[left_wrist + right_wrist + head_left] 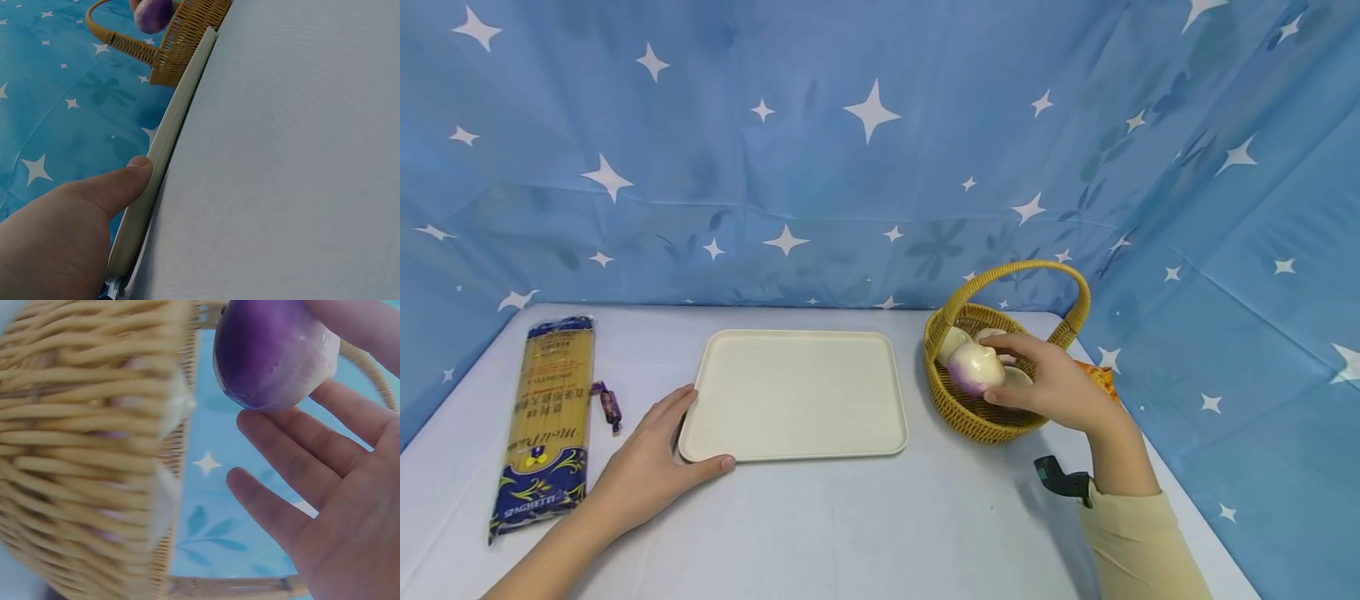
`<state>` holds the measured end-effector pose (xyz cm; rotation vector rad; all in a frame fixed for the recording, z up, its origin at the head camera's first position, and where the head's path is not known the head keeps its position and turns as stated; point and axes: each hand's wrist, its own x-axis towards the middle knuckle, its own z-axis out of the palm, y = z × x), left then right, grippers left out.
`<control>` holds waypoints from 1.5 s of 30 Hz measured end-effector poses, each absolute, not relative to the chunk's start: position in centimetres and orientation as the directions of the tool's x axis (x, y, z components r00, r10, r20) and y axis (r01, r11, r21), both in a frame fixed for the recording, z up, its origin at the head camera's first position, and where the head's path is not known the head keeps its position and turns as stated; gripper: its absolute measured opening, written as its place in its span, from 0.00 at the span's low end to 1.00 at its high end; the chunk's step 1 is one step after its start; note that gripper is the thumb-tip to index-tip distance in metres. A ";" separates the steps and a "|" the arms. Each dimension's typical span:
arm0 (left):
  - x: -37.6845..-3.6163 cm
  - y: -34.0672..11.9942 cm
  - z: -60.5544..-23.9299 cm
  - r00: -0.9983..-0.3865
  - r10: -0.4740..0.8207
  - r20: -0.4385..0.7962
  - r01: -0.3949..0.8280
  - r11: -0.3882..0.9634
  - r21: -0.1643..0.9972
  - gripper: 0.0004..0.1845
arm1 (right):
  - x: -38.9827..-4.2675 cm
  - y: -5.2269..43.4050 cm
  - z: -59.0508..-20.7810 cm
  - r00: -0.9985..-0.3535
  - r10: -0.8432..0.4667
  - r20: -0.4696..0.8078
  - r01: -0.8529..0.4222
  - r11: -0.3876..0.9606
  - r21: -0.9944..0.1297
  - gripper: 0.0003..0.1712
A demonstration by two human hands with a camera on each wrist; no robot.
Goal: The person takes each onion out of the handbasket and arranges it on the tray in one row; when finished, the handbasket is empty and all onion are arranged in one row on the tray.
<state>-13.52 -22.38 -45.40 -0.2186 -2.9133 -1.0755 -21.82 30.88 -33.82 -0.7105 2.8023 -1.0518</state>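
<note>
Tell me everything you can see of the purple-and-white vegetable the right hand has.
The turnip is round and smooth-skinned, white over one part and purple over the other. The right hand grips it with thumb and fingers, lifted over the wicker basket at its tray-side rim. More pale pieces lie in the basket behind it. Nothing but the hand visibly touches it.

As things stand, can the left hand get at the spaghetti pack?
Probably yes. The left hand rests on the tray corner, holding nothing, and the spaghetti pack lies just to its left on the table, with only a small wrapped candy nearby, nothing on top.
</note>
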 end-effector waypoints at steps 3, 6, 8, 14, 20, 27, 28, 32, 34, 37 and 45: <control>-13.6 -22.4 -45.5 -0.989 0.125 0.076 0.144 0.751 0.644 0.68 | -21.1 30.6 -32.7 -0.887 -0.447 0.114 -0.415 0.667 -0.619 0.38; -13.5 -22.4 -45.4 -0.989 0.127 0.077 0.147 0.754 0.641 0.68 | -20.3 30.3 -31.8 -0.884 -0.448 0.134 -0.434 0.680 -0.591 0.38; -13.5 -22.4 -45.4 -0.989 0.128 0.078 0.148 0.754 0.640 0.68 | -19.9 30.1 -31.3 -0.881 -0.451 0.144 -0.445 0.683 -0.580 0.38; -13.5 -22.4 -45.3 -0.988 0.132 0.079 0.152 0.753 0.640 0.68 | -19.0 29.3 -30.4 -0.860 -0.474 0.191 -0.493 0.673 -0.551 0.37; -13.6 -22.3 -45.4 -0.988 0.133 0.079 0.153 0.755 0.638 0.69 | -18.3 28.3 -29.8 -0.835 -0.483 0.264 -0.544 0.651 -0.530 0.35; -13.5 -22.3 -45.3 -0.987 0.132 0.090 0.159 0.763 0.626 0.68 | -18.2 26.7 -29.5 -0.798 -0.504 0.330 -0.596 0.575 -0.561 0.37; -13.5 -22.3 -45.3 -0.987 0.132 0.091 0.160 0.764 0.625 0.68 | -18.2 26.5 -29.4 -0.800 -0.500 0.332 -0.593 0.572 -0.566 0.37; -13.6 -22.3 -45.3 -0.987 0.132 0.088 0.158 0.762 0.628 0.68 | -18.7 25.3 -29.5 -0.816 -0.481 0.320 -0.570 0.580 -0.582 0.36; -13.6 -22.3 -45.3 -0.988 0.131 0.083 0.154 0.761 0.631 0.68 | -19.0 24.6 -29.6 -0.815 -0.481 0.323 -0.572 0.575 -0.586 0.35; -13.7 -22.3 -45.4 -0.988 0.132 0.083 0.155 0.756 0.636 0.68 | -19.4 23.6 -29.8 -0.802 -0.485 0.348 -0.591 0.562 -0.579 0.33; -13.7 -22.4 -45.6 -0.988 0.128 0.083 0.152 0.761 0.631 0.69 | -19.9 20.3 -30.1 -0.781 -0.493 0.384 -0.622 0.557 -0.550 0.36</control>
